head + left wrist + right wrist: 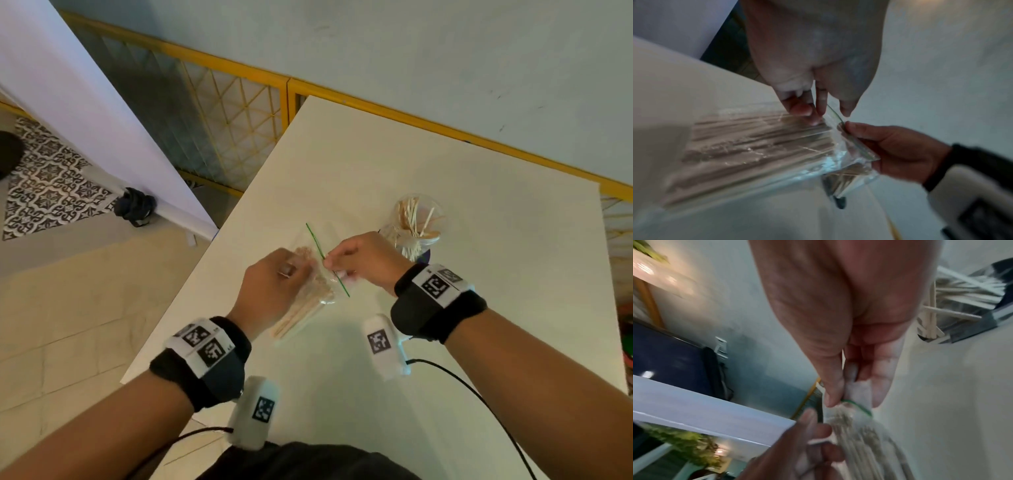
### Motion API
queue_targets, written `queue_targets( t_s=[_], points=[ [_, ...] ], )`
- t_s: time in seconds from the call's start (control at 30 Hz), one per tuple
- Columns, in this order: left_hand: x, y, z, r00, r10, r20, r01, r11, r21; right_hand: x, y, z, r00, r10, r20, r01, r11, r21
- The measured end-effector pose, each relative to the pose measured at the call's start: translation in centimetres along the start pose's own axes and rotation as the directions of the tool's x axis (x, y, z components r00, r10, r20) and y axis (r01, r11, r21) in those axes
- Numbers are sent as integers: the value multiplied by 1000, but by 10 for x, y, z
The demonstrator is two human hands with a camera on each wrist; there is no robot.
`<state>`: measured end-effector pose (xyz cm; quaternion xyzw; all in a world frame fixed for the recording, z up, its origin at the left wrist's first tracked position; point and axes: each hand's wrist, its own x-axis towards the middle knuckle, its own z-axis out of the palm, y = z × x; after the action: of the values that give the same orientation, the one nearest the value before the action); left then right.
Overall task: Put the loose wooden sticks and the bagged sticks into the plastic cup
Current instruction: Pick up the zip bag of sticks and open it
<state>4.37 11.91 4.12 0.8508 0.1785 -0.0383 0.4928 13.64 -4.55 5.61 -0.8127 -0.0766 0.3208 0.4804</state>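
Note:
A clear zip bag of wooden sticks (310,301) with a green seal strip (325,258) is held just above the white table (479,308) by both hands. My left hand (274,284) grips the bag (748,146) around the sticks near its mouth. My right hand (359,262) pinches the bag's green-edged mouth (856,405) between thumb and fingers. Behind the right hand stands the clear plastic cup (416,222), holding several loose sticks (962,293) upright and leaning. No loose sticks show on the table.
The table's left edge (191,291) drops to a tiled floor. A white board (85,113) leans at left with a dark object (135,205) at its foot. A yellow-framed fence (219,96) runs behind. Cables trail from both wrist cameras.

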Motion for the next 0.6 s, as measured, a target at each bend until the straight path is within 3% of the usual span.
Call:
queue_targets(
  t_s=[0.07,0.17,0.47,0.6],
  points=[
    [-5,13,1,998,-34,44,41,986,-162,-20,-2,1,999,-22,41,20,999,44],
    [-19,28,3,992,-54,111,77,974,-214,-46,1,1,993,-12,120,-2,994,110],
    [-32,37,18,961,-76,268,148,955,-259,-81,16,1,999,-39,22,36,993,117],
    [-31,44,15,941,8,338,123,923,-364,-90,16,-6,997,-76,10,73,975,208]
  ],
)
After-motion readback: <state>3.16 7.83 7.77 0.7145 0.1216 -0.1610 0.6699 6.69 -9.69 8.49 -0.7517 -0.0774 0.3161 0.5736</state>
